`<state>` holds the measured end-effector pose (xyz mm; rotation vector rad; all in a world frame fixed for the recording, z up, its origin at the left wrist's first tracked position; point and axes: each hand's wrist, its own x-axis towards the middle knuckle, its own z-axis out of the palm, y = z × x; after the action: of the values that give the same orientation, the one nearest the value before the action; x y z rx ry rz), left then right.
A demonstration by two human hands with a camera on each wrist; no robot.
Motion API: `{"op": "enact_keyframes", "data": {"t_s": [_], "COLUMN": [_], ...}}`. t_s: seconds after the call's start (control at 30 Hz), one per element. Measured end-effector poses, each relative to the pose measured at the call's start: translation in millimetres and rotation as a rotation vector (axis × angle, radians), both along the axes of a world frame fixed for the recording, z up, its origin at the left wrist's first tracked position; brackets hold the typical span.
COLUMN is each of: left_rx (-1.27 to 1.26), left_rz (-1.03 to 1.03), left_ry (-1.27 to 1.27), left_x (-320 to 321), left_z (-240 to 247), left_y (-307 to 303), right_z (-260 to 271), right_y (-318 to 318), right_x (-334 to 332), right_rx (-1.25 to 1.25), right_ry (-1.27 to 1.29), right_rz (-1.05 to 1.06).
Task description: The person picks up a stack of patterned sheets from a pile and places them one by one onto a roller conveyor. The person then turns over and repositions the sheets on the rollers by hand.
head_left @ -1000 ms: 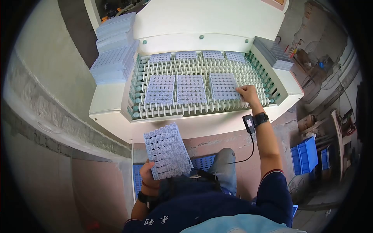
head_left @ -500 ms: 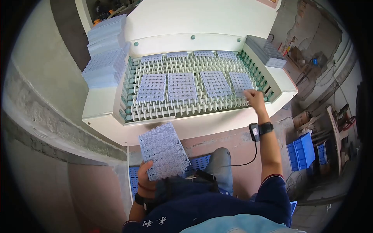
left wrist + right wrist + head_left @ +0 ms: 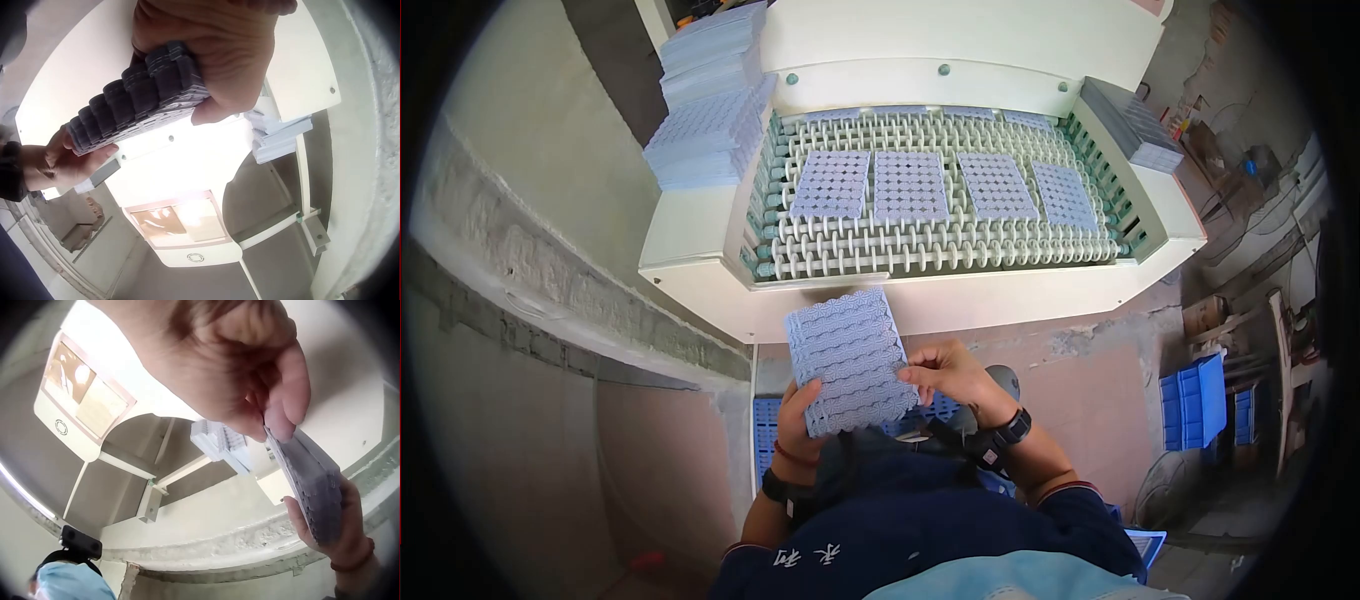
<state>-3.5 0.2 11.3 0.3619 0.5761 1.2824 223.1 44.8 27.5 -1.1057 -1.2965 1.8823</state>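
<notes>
a: where is the stack of sheets (image 3: 850,360) right now?
b: in front of the person's chest, below the machine's front lip and well apart from the roller bed (image 3: 940,258); the left hand (image 3: 800,428) cups it from underneath with fingers curled round its lower edge, a firm grasp.
a: and the right hand (image 3: 948,375)?
b: at the stack's right edge; in the right wrist view thumb and forefinger pinch that edge near the top layer; i cannot tell whether one sheet has come free.
a: so which step is this?
b: i judge it as picking one sheet off the stack; four sheets (image 3: 910,187) lie in a row on the rollers, side by side and apart from one another; bare rollers show in front of them.
a: what does the next move call for?
b: a clean split of a single layer; the sheets are perforated with scalloped edges, so they likely nest and cling; the left hand needs to steady the rest while the right lifts; after that, a flat lay-down on bare rollers, square to the row, with no overlap.
a: anything else about?
b: tall piles (image 3: 705,130) of the same sheets on the machine's left shoulder; a smaller pile (image 3: 1145,125) on its right; blue crates (image 3: 1195,400) on the floor at the right.
</notes>
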Motion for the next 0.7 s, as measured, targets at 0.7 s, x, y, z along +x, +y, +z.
{"op": "enact_keyframes", "data": {"t_s": [0.7], "left_rx": [0.028], "left_rz": [0.058], "left_ry": [-0.099], "left_x": [-50], "left_z": [-9], "left_y": [-33], "right_z": [-9], "right_y": [57], "right_x": [7], "right_rx": [0.211], "right_ry": [-0.001], "right_rz": [-0.537]}}
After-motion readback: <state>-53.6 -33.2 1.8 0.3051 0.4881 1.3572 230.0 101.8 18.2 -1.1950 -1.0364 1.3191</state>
